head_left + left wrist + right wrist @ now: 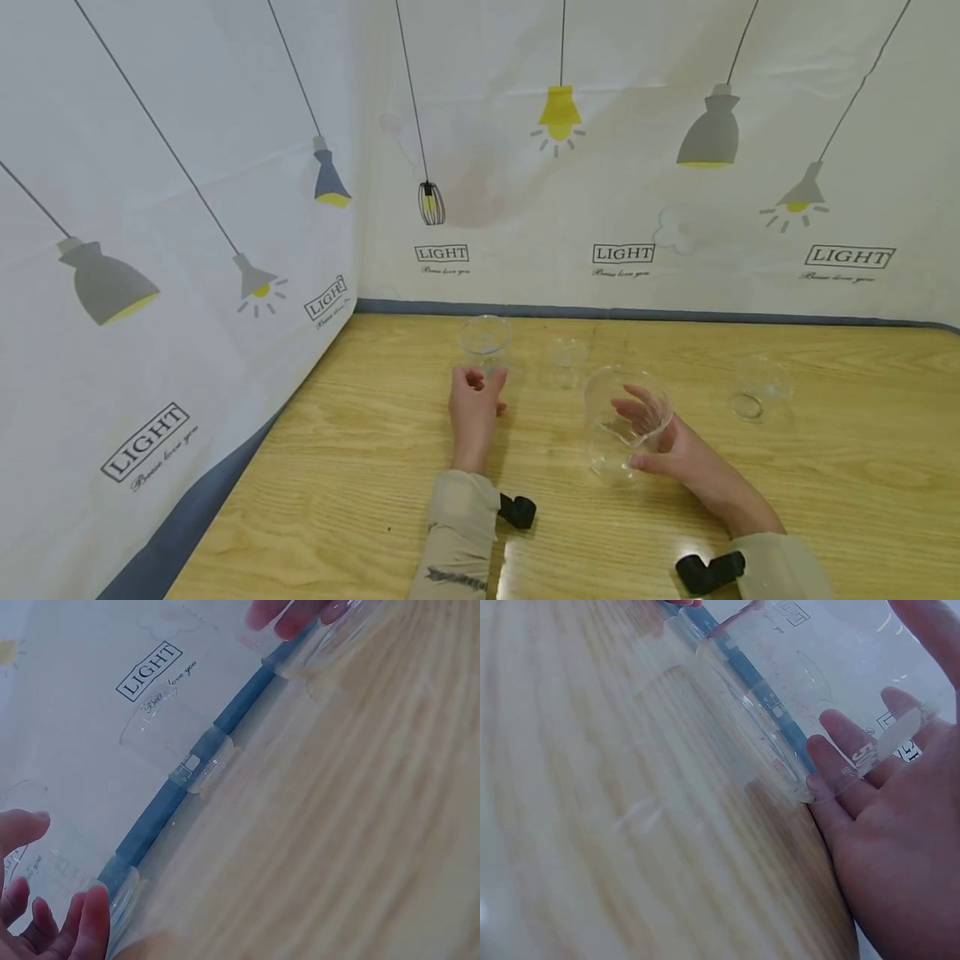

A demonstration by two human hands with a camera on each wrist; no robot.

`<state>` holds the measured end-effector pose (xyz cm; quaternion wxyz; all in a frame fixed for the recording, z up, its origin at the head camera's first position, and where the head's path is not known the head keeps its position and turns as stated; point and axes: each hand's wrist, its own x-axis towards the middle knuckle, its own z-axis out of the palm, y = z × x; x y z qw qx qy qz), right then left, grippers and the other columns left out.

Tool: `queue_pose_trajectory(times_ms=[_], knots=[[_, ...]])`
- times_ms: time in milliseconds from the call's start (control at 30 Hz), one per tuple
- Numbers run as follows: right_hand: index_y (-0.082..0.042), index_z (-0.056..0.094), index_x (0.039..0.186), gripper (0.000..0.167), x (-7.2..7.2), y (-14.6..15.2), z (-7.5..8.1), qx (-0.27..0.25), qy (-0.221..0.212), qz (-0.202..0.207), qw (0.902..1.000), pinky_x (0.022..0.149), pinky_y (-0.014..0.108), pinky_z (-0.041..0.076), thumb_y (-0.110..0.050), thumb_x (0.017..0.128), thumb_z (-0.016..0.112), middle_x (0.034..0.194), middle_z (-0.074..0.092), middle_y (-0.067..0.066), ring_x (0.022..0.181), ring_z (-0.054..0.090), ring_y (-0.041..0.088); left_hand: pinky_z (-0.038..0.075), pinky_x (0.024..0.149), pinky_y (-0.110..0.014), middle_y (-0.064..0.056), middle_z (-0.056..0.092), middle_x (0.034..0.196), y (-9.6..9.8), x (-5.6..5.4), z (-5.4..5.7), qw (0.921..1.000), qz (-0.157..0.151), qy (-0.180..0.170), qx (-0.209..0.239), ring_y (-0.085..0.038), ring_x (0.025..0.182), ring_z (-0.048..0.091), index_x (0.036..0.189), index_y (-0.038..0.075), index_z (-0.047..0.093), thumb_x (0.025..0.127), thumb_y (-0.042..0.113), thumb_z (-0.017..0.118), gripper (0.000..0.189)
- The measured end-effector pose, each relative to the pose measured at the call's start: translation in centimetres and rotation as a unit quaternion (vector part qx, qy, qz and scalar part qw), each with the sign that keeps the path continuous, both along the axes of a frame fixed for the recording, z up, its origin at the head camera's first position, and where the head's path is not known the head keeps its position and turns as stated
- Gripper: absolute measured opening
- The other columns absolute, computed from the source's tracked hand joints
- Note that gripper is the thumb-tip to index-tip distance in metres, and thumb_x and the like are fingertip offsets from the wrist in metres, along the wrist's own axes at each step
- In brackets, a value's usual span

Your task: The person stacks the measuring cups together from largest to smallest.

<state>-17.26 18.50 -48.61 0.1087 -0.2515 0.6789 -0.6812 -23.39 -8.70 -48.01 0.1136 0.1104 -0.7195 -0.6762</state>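
Observation:
A large clear glass beaker [603,437] stands upright on the wooden table in front of my right hand [678,446]. My right fingers curve round its far side and the thumb lies at its near side. White markings on the beaker [866,759] show beside the fingers in the right wrist view. My left hand [474,410] is at the back left, with thumb and fingers bent and apart. Just beyond its fingertips stands another clear glass vessel [486,335]; in the left wrist view this vessel [67,859] appears between thumb and fingers.
A smaller clear beaker [567,360] stands between the hands, toward the back. Another clear glass vessel [763,385] is on the right side of the table [847,467]. A white cloth printed with lamps [517,200] rises behind and at the left.

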Motion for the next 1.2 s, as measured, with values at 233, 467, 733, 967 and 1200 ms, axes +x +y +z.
queue_pose_trajectory(times_ms=[233,467,733,967,1200], knots=[[-0.013,0.011,0.143,0.080,0.0,0.2,0.0,0.006,-0.003,-0.004,1.0000,0.095,0.012,0.025,0.007,0.081,0.058,0.142,0.022,0.022,0.130,0.015,0.034,0.049,0.055,-0.032,-0.009,0.033,0.104,0.1,-0.3,0.1,0.9985,0.037,0.005,-0.040,-0.019,0.078,0.048,0.116,0.009,0.036,0.070,0.047,0.071,0.069],[-0.014,0.012,0.143,0.081,-0.1,0.2,-0.2,0.010,0.009,-0.001,0.9999,0.096,0.013,0.025,0.007,0.080,0.058,0.141,0.022,0.023,0.130,0.022,0.026,0.042,0.074,-0.038,-0.012,0.032,0.117,0.6,-0.5,-0.1,0.9936,0.063,0.013,-0.093,-0.026,0.098,0.042,0.127,0.014,0.031,0.067,0.045,0.075,0.080],[-0.013,0.011,0.143,0.081,-0.1,0.1,-0.1,-0.001,0.011,0.007,0.9999,0.096,0.013,0.025,0.009,0.080,0.058,0.141,0.020,0.025,0.129,0.023,0.023,0.031,0.091,-0.048,-0.014,0.032,0.128,1.4,-0.9,-0.2,0.9864,0.065,0.015,-0.150,-0.031,0.115,0.031,0.135,0.016,0.026,0.066,0.034,0.078,0.088],[-0.008,0.010,0.142,0.081,-0.1,0.0,0.1,-0.010,0.018,0.012,0.9997,0.097,0.013,0.024,0.010,0.079,0.057,0.139,0.020,0.029,0.128,0.027,0.017,0.030,0.091,-0.046,-0.013,0.034,0.125,1.1,-1.6,-0.1,0.9863,0.058,0.006,-0.155,-0.029,0.113,0.031,0.136,0.017,0.022,0.065,0.036,0.078,0.093],[-0.013,0.011,0.143,0.082,-0.1,0.2,0.1,0.001,0.013,0.009,0.9999,0.097,0.014,0.024,0.011,0.079,0.056,0.140,0.019,0.028,0.129,0.025,0.022,0.028,0.092,-0.046,-0.013,0.035,0.125,0.9,-2.0,-0.2,0.9880,0.056,0.013,-0.143,-0.029,0.114,0.031,0.136,0.017,0.024,0.064,0.040,0.078,0.093]])
